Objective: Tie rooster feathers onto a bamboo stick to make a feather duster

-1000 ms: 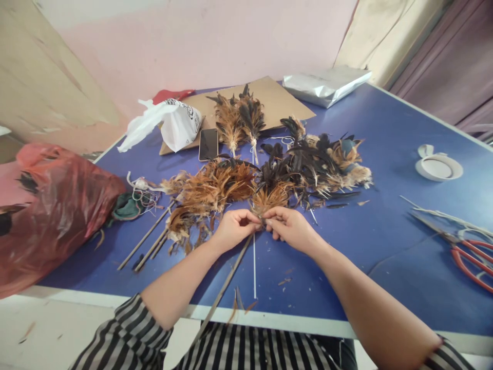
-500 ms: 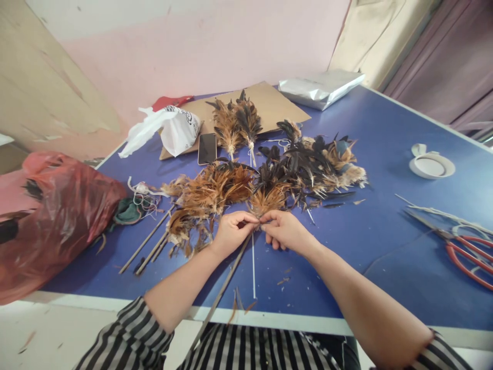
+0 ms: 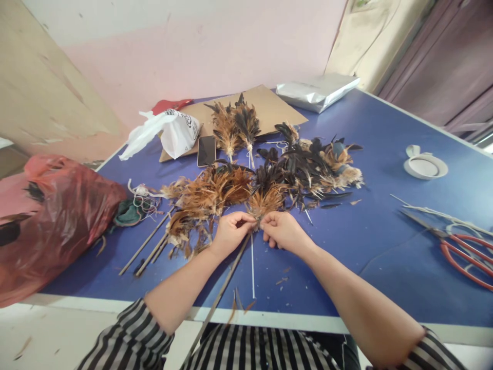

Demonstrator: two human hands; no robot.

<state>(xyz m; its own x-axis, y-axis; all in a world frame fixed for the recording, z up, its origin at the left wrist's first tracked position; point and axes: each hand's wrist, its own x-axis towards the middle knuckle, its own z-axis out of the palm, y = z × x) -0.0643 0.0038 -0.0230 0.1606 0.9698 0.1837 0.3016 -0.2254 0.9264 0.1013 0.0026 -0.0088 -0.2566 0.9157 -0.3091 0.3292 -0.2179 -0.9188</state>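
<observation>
A thin wooden stick (image 3: 226,282) slants up from my lap over the table's front edge, with a bunch of brown and black feathers (image 3: 266,201) at its far end. My left hand (image 3: 233,234) pinches the feather bases where they meet the stick. My right hand (image 3: 284,232) is beside it with curled fingers, thumb and forefinger pressed together at the right side of the same spot. Anything thin between those fingers is too small to make out. Loose brown feathers (image 3: 221,187) lie to the left, black ones (image 3: 304,159) to the right.
Scissors (image 3: 442,234) with red handles and a roll of white tape (image 3: 425,167) lie at right. Bare sticks (image 3: 146,241) and a red plastic bag (image 3: 65,216) are at left. Behind are a phone (image 3: 207,151), cardboard (image 3: 275,110), tied feather bunches (image 3: 246,121) and a silver packet (image 3: 318,92).
My right fingertips have drawn slightly apart from my left ones. My left hand keeps its pinch at the feather bases, and the view has shifted a little.
</observation>
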